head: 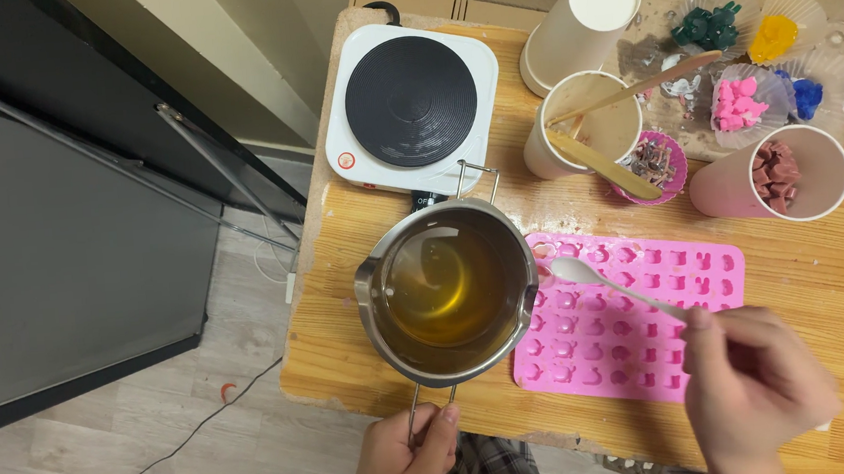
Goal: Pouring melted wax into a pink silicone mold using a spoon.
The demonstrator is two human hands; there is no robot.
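Left hand point(404, 459): fingers closed round the wire handle point(417, 408) of the metal pot point(446, 290).
Right hand point(755, 386): pinching the white spoon point(606, 285) by its stem end.
Pot: on the wooden surface point(827, 275), amber liquid inside, just left of the pink mould point(639, 315).
Spoon: bowl over the mould's top left corner, beside the pot rim.
Hot plate point(411, 102): white, behind the pot.
Cups point(584, 124): behind the mould, with wooden sticks and coloured bits in paper cases nearby.
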